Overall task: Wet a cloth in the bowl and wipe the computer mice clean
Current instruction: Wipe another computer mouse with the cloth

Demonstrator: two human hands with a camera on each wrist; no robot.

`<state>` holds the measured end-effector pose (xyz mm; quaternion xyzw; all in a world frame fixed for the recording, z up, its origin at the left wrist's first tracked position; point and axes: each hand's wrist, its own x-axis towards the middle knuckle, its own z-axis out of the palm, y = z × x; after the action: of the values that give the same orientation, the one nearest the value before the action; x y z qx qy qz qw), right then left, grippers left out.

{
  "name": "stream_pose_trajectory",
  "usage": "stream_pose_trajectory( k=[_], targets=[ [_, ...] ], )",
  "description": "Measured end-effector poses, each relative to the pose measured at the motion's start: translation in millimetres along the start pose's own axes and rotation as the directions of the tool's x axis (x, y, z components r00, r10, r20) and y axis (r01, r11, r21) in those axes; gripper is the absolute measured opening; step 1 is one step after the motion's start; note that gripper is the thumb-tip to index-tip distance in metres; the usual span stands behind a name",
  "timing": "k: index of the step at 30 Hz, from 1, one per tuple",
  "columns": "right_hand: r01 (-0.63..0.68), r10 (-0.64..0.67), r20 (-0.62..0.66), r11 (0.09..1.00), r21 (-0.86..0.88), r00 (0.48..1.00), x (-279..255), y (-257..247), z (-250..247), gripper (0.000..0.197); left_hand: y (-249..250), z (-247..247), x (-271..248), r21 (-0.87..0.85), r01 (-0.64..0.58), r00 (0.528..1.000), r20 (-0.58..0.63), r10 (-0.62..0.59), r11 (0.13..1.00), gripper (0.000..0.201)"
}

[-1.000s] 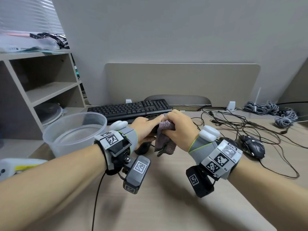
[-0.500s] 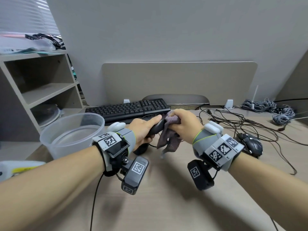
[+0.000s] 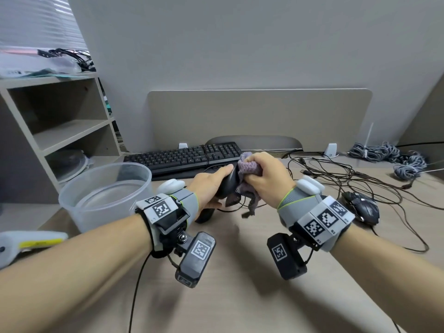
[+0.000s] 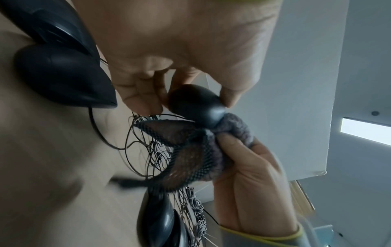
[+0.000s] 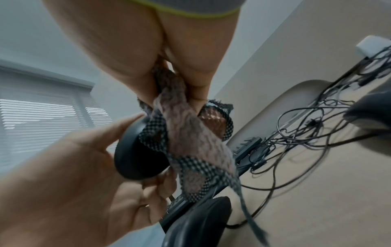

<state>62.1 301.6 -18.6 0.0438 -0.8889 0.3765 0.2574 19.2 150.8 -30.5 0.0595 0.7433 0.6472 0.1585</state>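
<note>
Raised off desk [image 3: 240, 296] since a second ago: smooth black mouse [image 3: 228, 182], gripped by left hand [image 3: 207, 186], fingers curled round it. Bunched knitted purple cloth [image 3: 248, 168], clutched in right hand [image 3: 266, 179], pressed against mouse. Second mouse [image 3: 362, 209], right. Translucent round bowl [image 3: 105, 195], water inside, left. Keyboard [image 3: 182, 157], behind.

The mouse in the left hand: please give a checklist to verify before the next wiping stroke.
1. Left hand holds the mouse firmly: ok.
2. Right hand grips the cloth: ok.
3. Cloth touches the mouse: ok.
4. Cloth is wet enough: cannot tell.
5. Bowl stands within reach, on the left: ok.
6. Other mouse waits on the desk, untouched: ok.
</note>
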Motion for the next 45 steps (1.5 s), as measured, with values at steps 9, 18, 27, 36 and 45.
stream_pose_trajectory(
  k=[9, 18, 27, 36, 45],
  targets=[
    [-0.059, 0.020, 0.195, 0.979, 0.195, 0.981, -6.0, -6.5, -6.1, 0.053, 7.6, 5.0, 2.3, -0.115, 0.064, 0.998, 0.023, -0.061, 0.991, 0.028],
    [0.115, -0.115, 0.001, 0.992, -0.057, 0.993, -12.5, -12.3, 3.4, 0.026, 10.4, 15.8, 5.5, -0.226, 0.093, 0.995, 0.000, -0.095, 0.970, 0.054],
    [0.113, -0.113, 0.053, 0.994, 0.002, 0.992, -0.5, -8.4, 2.8, 0.011, 15.2, 13.7, -1.3, -0.176, 0.077, 0.994, -0.068, -0.090, 0.981, 0.040],
    [0.227, -0.223, 0.115, 0.974, -0.022, 0.968, -11.8, -25.9, 4.2, 0.012, 11.5, 7.9, 7.7, -0.118, 0.071, 0.989, -0.118, -0.085, 0.990, 0.064],
    [0.163, -0.152, 0.106, 0.982, -0.100, 0.983, -7.8, -20.6, 1.7, 0.010, 11.1, 10.0, -1.8, -0.158, 0.058, 0.997, -0.043, -0.065, 0.986, 0.038]
  ],
)
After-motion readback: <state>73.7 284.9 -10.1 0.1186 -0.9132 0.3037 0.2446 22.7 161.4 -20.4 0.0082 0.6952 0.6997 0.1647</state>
